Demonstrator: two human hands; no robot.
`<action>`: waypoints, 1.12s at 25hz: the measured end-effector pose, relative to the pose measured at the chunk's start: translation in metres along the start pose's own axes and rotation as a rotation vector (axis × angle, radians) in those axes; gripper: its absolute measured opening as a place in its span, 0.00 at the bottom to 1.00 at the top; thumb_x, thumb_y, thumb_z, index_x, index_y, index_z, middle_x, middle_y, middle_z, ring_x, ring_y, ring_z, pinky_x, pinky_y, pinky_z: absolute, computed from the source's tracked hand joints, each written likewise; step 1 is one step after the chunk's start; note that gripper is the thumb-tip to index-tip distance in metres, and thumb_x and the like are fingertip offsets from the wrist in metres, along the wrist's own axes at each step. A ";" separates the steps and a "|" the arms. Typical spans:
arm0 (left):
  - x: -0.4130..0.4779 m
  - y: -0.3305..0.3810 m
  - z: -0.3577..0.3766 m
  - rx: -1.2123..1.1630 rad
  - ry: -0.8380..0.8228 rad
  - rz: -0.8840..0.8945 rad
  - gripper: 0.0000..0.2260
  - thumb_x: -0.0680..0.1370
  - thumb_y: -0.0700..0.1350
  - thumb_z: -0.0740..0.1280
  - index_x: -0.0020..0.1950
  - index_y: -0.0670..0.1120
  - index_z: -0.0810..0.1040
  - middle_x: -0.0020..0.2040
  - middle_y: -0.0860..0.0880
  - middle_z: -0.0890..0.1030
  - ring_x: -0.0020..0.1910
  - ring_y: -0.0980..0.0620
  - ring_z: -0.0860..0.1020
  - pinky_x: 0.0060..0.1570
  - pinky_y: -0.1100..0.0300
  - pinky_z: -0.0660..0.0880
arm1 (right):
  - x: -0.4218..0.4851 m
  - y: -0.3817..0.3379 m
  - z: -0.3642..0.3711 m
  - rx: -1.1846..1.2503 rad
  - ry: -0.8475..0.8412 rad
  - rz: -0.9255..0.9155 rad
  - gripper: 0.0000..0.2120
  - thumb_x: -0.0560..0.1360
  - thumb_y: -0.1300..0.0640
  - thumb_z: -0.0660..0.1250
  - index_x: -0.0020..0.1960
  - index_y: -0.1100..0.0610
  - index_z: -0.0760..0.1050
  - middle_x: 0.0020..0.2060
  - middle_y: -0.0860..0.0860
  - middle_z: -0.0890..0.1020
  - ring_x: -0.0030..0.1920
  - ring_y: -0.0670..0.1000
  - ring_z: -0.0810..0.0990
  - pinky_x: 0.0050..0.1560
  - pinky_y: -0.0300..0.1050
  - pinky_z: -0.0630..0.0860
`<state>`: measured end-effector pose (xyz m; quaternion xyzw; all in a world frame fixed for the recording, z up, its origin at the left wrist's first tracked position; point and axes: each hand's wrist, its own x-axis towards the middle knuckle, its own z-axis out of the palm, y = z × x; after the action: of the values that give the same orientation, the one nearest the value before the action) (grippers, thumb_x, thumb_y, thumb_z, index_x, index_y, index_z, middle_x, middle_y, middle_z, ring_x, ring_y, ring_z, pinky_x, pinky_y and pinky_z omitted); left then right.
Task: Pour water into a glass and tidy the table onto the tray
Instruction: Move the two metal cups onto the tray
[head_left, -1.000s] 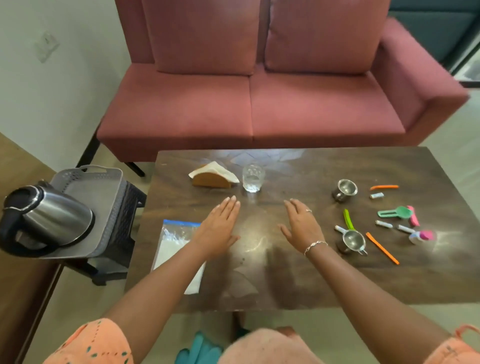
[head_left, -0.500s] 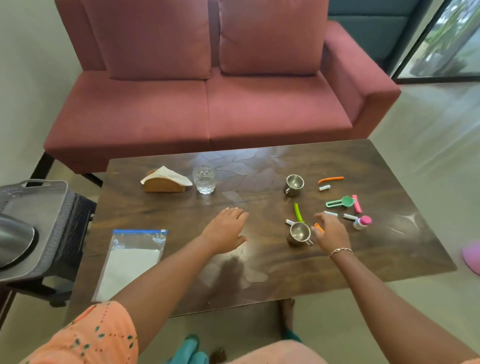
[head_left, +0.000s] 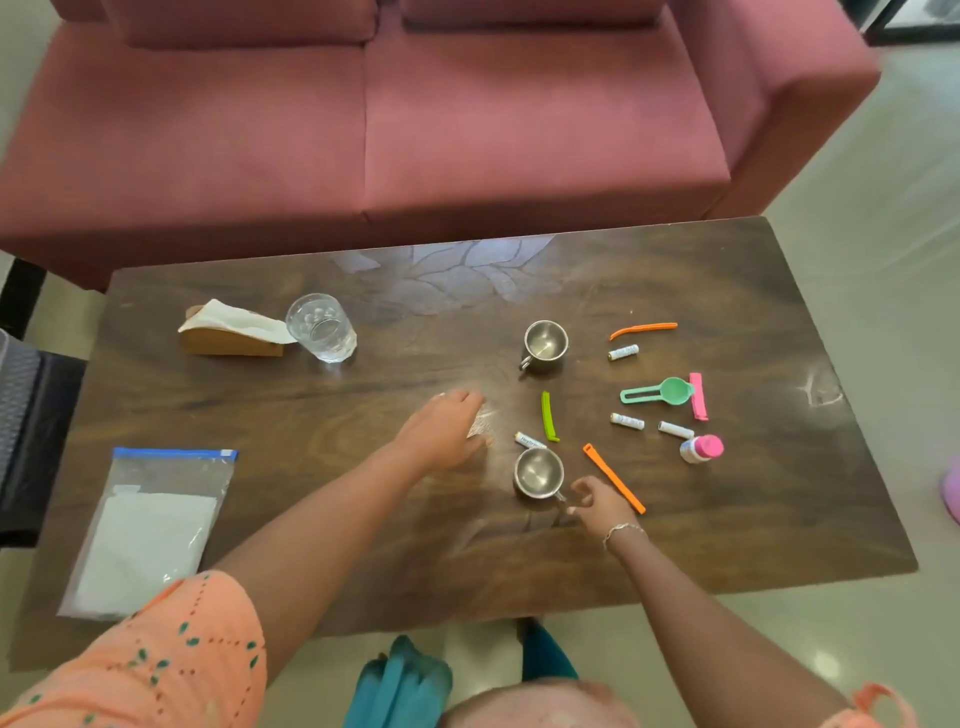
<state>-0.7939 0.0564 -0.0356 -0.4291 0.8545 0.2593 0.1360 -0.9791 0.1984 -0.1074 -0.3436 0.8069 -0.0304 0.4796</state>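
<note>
Near steel cup (head_left: 538, 472) stands upright on the tabletop (head_left: 363, 519), front of centre, its handle toward the right hand (head_left: 597, 503). Right fingers (head_left: 581, 487) curled, partly spread, at the handle; firm grip cannot be confirmed. Left hand (head_left: 447, 431) flat, fingers extended, holding nothing, just left of the cup. Glass (head_left: 322, 326) sits far left beside the napkin holder (head_left: 234, 332). Judged step: tidying, first pickup. Next: close on handle, lift, carry left; tray not in view. Battery (head_left: 530, 440) lettering too small to read.
</note>
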 end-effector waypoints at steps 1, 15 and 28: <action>0.008 0.000 0.005 -0.037 -0.014 -0.031 0.23 0.77 0.51 0.63 0.70 0.44 0.64 0.67 0.44 0.70 0.65 0.43 0.70 0.62 0.52 0.68 | 0.006 0.000 0.005 0.038 -0.012 -0.007 0.17 0.73 0.61 0.66 0.61 0.59 0.71 0.47 0.52 0.73 0.54 0.55 0.76 0.53 0.42 0.70; 0.116 0.019 0.017 -0.518 -0.010 -0.376 0.17 0.80 0.44 0.59 0.69 0.43 0.66 0.61 0.40 0.76 0.61 0.42 0.73 0.59 0.55 0.69 | 0.047 0.018 0.012 0.359 -0.137 -0.117 0.13 0.75 0.63 0.64 0.32 0.54 0.74 0.30 0.52 0.78 0.34 0.49 0.77 0.38 0.44 0.78; 0.171 0.020 0.038 -1.015 -0.228 -0.485 0.14 0.81 0.43 0.56 0.37 0.47 0.72 0.37 0.49 0.77 0.34 0.55 0.75 0.36 0.64 0.68 | 0.058 0.046 -0.038 0.838 -0.123 -0.064 0.17 0.73 0.72 0.63 0.29 0.62 0.80 0.27 0.55 0.82 0.29 0.47 0.82 0.31 0.36 0.79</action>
<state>-0.9112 -0.0260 -0.1387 -0.5937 0.4800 0.6431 0.0598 -1.0507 0.1894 -0.1480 -0.1450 0.6837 -0.3498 0.6238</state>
